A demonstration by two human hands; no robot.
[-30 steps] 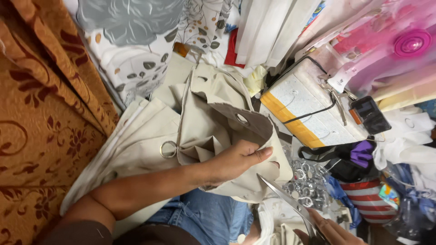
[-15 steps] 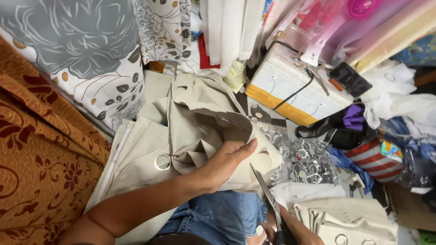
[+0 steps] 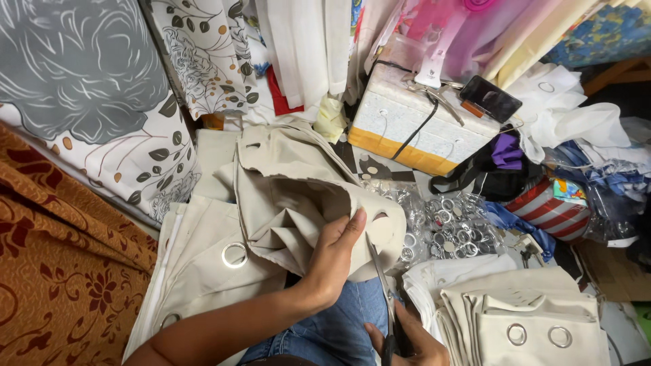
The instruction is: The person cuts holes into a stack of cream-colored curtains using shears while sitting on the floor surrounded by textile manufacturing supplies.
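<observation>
My left hand (image 3: 333, 259) grips a fold of beige curtain fabric (image 3: 291, 183) that lies bunched on my lap. A round hole is partly cut in the fold beside my fingers. My right hand (image 3: 407, 342) holds a pair of scissors (image 3: 381, 285) at the bottom edge of the view, blades pointing up into the fabric at the hole. A metal eyelet ring (image 3: 234, 255) is set in the flat beige panel to the left.
A heap of loose metal rings (image 3: 454, 227) lies to the right. Behind it stands a white foam box (image 3: 413, 125) with a phone (image 3: 489, 98) on it. Folded beige panels with eyelets (image 3: 529, 325) sit bottom right. Patterned fabrics (image 3: 88, 102) hang at left.
The view has shifted right and down. My right hand has brought the scissors up to the hole in the fabric fold, while my left hand keeps its grip.
</observation>
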